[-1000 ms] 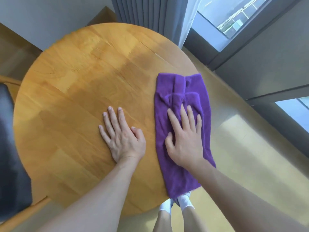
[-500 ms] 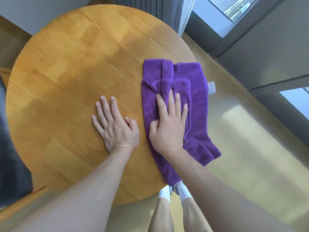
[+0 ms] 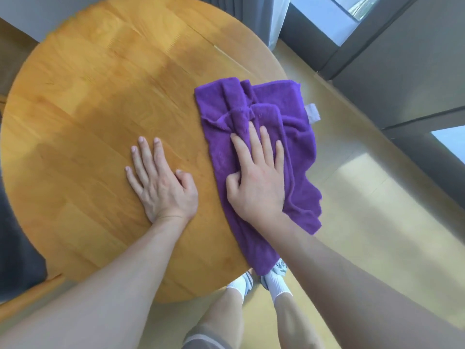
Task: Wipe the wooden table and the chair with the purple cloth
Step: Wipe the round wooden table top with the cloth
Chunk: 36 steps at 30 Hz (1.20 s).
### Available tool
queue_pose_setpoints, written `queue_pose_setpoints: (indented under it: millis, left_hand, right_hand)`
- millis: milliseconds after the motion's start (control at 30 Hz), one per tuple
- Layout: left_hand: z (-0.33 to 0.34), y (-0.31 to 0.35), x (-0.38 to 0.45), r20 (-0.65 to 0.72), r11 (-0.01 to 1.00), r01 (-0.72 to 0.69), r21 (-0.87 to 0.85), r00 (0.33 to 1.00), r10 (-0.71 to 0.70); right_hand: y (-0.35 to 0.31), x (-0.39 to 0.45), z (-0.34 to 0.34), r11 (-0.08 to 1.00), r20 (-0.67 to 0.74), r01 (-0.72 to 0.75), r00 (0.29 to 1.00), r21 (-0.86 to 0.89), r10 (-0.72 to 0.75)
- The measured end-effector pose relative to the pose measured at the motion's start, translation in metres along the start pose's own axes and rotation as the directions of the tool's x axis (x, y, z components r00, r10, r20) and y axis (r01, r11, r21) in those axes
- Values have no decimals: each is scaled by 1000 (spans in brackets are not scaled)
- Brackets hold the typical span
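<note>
my right grip flat, fingers straight, pressing rumpled purple cloth onto round wooden desk, left grip flat, fingers spread on bare wood

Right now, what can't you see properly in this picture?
- Chair: head view, cut off by the left edge; only a dark seat and a wooden strip show.
- Wooden table under the purple cloth: hidden by the cloth and the right hand.
- White tag on the cloth: too small to read.
- Table legs: hidden by the tabletop.
- Table under the left hand: covered by the palm.
</note>
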<state>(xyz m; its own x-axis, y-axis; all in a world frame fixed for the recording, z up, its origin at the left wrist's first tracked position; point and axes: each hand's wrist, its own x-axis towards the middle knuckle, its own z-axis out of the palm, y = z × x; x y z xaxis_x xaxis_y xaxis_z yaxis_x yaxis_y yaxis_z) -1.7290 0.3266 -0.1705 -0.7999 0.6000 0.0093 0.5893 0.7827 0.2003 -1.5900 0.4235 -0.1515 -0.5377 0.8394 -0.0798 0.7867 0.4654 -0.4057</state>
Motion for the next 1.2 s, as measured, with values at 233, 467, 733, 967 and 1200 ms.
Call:
queue_pose_setpoints:
  millis: [233, 467, 733, 967, 1200]
  left_hand:
    - [-3, 4, 1, 19, 999, 14, -43, 1000, -13]
    - [-9, 4, 0, 73, 997, -19, -74, 997, 24]
    - [-35, -108, -12, 330, 770, -638, 1, 727, 602]
    - [-27, -119, -11, 269, 763, -646, -21, 731, 627]
    - [-28, -115, -9, 258, 772, -632, -61, 737, 624]
  right_hand:
    - [23, -44, -1, 957, 99, 290, 953, -15, -287]
    - [34, -9, -2, 962, 18, 269, 963, -46, -268]
    - [14, -30, 2, 995, -41, 39, 998, -87, -42]
    - [-66, -110, 46, 980, 122, 113, 988, -163, -94]
    - [12, -54, 10, 954, 110, 279, 957, -112, -268]
